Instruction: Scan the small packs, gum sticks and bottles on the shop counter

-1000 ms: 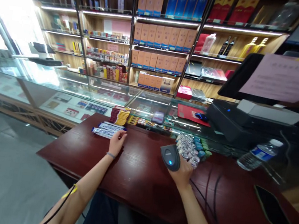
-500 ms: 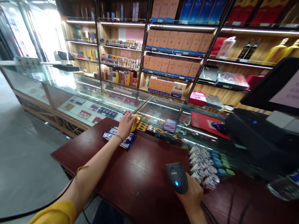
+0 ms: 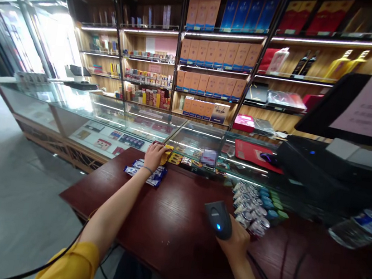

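Observation:
My right hand [image 3: 236, 240] is wrapped round the handle of a dark barcode scanner [image 3: 218, 218], held above the dark red-brown table [image 3: 174, 229]. A blue light glows on the scanner. At the table's far edge, my left hand [image 3: 155, 154] has its fingers curled over a yellow packet [image 3: 166, 153], which they partly hide. Just below that hand lie several blue and silver wrapped packets [image 3: 154, 178], some of them under the wrist. More small yellow packets [image 3: 175, 158] sit to the right of it, by the glass.
Rows of small cans or jars [image 3: 250, 207] stand right of the scanner, with blue and green ones [image 3: 271, 203] behind. A large water bottle [image 3: 361, 226] and a black monitor [image 3: 334, 104] are at right. The glass display counter [image 3: 133, 121] borders the table's far side.
The whole view has shifted slightly. My left hand stays at the yellow packet, its fingers a little more curled. My right hand still grips the scanner in nearly the same spot.

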Tool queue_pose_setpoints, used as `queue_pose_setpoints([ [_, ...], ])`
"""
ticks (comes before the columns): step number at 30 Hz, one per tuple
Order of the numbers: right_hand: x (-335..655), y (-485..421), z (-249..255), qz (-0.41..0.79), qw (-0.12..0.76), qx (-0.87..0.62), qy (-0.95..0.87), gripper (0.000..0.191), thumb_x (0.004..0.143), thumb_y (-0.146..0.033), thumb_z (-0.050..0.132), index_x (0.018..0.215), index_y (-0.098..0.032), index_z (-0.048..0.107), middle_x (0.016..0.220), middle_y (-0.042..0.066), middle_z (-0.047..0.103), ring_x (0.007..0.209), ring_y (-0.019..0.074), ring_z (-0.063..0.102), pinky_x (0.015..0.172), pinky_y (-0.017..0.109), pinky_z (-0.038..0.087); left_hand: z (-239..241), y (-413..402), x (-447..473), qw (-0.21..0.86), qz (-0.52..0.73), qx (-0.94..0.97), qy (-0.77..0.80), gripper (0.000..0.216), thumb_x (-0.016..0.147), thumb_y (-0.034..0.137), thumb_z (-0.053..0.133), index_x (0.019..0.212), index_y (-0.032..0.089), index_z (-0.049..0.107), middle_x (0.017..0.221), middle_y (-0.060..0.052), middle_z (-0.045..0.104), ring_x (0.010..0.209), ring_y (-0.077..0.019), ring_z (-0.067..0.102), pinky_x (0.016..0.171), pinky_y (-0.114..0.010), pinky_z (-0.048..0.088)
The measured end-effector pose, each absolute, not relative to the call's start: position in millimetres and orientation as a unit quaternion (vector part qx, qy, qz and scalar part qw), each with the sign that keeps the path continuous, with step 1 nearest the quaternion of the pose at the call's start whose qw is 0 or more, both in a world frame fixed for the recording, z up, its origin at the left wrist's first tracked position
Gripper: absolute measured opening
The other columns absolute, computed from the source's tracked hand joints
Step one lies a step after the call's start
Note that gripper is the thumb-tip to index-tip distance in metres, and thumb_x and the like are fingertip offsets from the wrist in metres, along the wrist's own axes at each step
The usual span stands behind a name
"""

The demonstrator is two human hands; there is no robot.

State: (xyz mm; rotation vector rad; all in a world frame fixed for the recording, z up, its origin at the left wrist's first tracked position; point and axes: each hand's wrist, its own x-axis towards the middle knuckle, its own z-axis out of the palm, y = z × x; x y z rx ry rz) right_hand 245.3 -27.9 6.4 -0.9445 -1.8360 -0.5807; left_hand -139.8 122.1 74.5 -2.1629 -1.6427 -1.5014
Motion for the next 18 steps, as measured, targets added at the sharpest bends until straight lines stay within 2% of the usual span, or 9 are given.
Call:
queue_pose_setpoints([
  [2,245,-28,7,-0.236,0.477,-0.393,-0.75,0.032,0.083,-0.02,0.056,0.115,-0.016,0.059,0.078,0.009,0.074,0.063,0.0246,0.071,0.059,0.034,0.057,81,114,-137,-0.005,-0.517,-0.682,-0.516,0.025,0.085,0.019,0.059,0.104,0.029,0.072,0.116,-0.009,0.067,0.123,-0.0284,0.052,0.116,-0.045,0.025],
  [5,245,-28,8,-0.238,0.477,-0.401,-0.745,0.029,0.084,-0.022,0.054,0.112,-0.015,0.06,0.078,0.009,0.073,0.063,0.0239,0.07,0.059,0.033,0.056,86,100,-125,-0.044,-0.596,-0.624,-0.503,0.022,0.087,0.025,0.061,0.107,0.027,0.069,0.116,-0.008,0.067,0.121,-0.0264,0.055,0.111,-0.041,0.034],
  [9,249,-26,3,-0.239,0.474,-0.435,-0.727,0.029,0.084,-0.028,0.055,0.108,-0.014,0.064,0.077,0.01,0.072,0.065,0.0235,0.069,0.061,0.032,0.055,83,87,-83,-0.117,-0.763,-0.439,-0.459,0.029,0.086,0.036,0.066,0.112,0.024,0.061,0.113,-0.006,0.067,0.109,-0.0211,0.062,0.098,-0.033,0.046],
  [13,252,-25,0,-0.22,0.453,-0.488,-0.713,0.031,0.083,-0.034,0.055,0.105,-0.016,0.066,0.077,0.009,0.072,0.064,0.0232,0.067,0.062,0.032,0.053,66,71,-27,-0.341,-0.817,-0.3,-0.356,0.035,0.081,0.033,0.073,0.108,0.024,0.054,0.104,-0.002,0.068,0.091,-0.0142,0.067,0.084,-0.028,0.052],
  [16,252,-26,1,-0.211,0.449,-0.494,-0.714,0.033,0.082,-0.034,0.057,0.106,-0.015,0.067,0.078,0.01,0.072,0.064,0.0234,0.068,0.062,0.032,0.053,47,58,7,-0.511,-0.778,-0.24,-0.277,0.032,0.083,0.024,0.071,0.11,0.026,0.054,0.108,-0.003,0.069,0.091,-0.0135,0.068,0.086,-0.032,0.054],
  [18,252,-28,3,-0.211,0.446,-0.489,-0.719,0.035,0.081,-0.035,0.058,0.108,-0.014,0.067,0.079,0.01,0.073,0.065,0.0232,0.068,0.063,0.032,0.053,35,53,23,-0.577,-0.754,-0.202,-0.241,0.027,0.086,0.019,0.067,0.11,0.025,0.055,0.109,-0.004,0.069,0.094,-0.0145,0.069,0.091,-0.035,0.053],
])
